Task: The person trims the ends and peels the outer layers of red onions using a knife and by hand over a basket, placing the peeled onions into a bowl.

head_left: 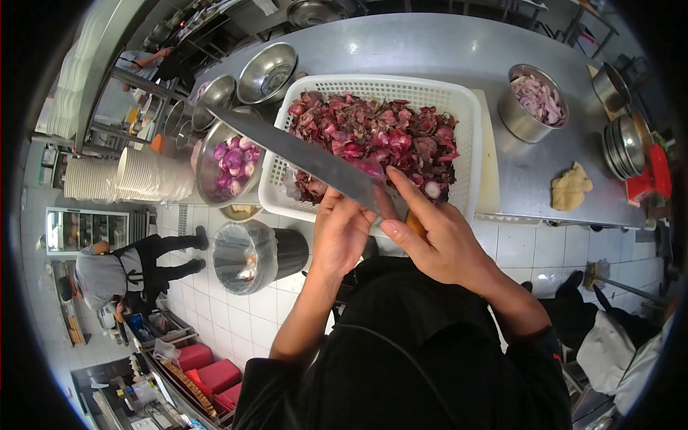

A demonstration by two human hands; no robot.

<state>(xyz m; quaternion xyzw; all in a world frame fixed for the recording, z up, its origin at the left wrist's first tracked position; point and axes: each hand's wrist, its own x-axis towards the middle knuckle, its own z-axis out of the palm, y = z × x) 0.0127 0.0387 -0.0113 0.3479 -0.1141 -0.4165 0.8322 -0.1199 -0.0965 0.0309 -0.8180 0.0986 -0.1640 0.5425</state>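
And there it was: the right hand gripped the knife, its blade slanting ahead, right by the left hand, whose hold couldn't be told, beside the basket! One slip could've nicked those fingers!

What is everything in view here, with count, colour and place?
knife: one, grey blade, slanting over the basket
basket: one, white, on the counter
onions and skins: many, red-purple, in the basket
board: one, cream, at the basket's right
counter: one, steel grey
peeled onions: several, purple-white, in a steel bowl, left
cut onions: many, pale pink, in a steel pot, right
cloth: one, tan, counter's right
bowl stack: one, silver, far right
tub stacks: white, left, count unclear
bin: one, black, clear liner, floor
other people: at least three, left and right
left hand: one, beside the blade
right hand: one, at the knife's handle end
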